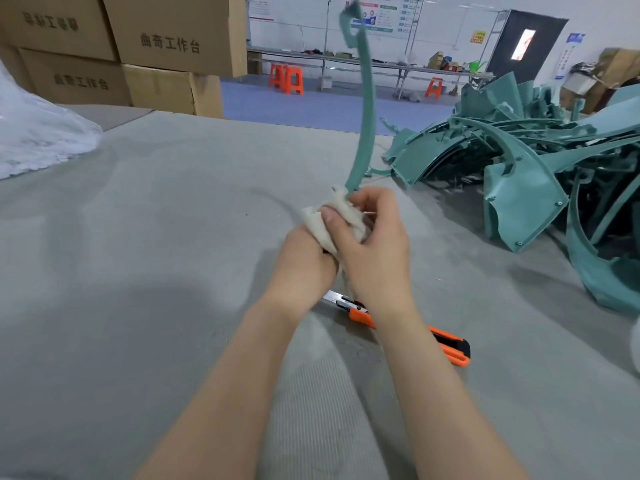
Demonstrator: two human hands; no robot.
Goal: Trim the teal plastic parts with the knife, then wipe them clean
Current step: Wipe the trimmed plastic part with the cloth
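Note:
A long curved teal plastic strip (pixel 365 109) stands almost upright above the grey table, its lower end hidden inside a white cloth (pixel 320 225). My right hand (pixel 372 244) pinches the cloth around the strip's base, thumb on top. Just below it, my left hand (pixel 304 268) grips the bottom of the strip and cloth, partly covered by the right hand. An orange and black utility knife (pixel 446 344) with its blade out lies on the table under my right forearm.
A heap of teal plastic parts (pixel 526 168) fills the table's right side. Cardboard boxes (pixel 149 46) are stacked at the back left, with a clear plastic bag (pixel 38 133) beside them. Orange stools (pixel 285 77) and a long bench stand beyond the grey table (pixel 138 237).

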